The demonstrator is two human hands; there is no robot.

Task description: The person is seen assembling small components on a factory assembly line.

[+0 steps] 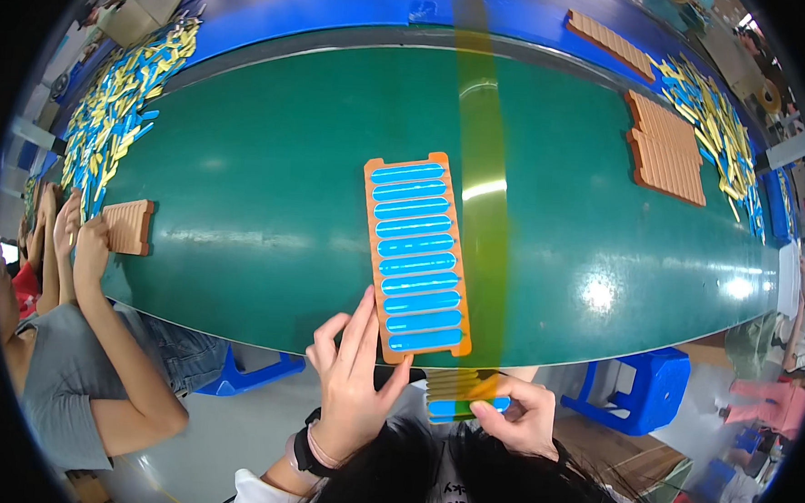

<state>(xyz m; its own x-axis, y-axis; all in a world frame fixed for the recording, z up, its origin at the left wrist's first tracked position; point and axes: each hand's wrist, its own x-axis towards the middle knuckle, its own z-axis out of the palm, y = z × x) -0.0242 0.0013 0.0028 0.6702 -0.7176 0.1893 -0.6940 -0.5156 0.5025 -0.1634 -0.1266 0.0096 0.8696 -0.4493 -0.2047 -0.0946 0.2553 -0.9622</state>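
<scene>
An orange grooved tray lies lengthwise on the green table, each groove holding a glossy blue stick. My left hand is closed on its near left corner, fingers along the left side and thumb at the near end. Just off the table's near edge, my right hand pinches a small ridged piece with a blue strip across it. Whether this is a second tray or a bundle of sticks I cannot tell. A translucent yellow band crosses the view there and tints it.
Blue and yellow sticks are heaped at the far left, with another heap at the far right. Grooved trays lie near the right heap. At left a co-worker's hand touches a tray. A blue stool stands at right.
</scene>
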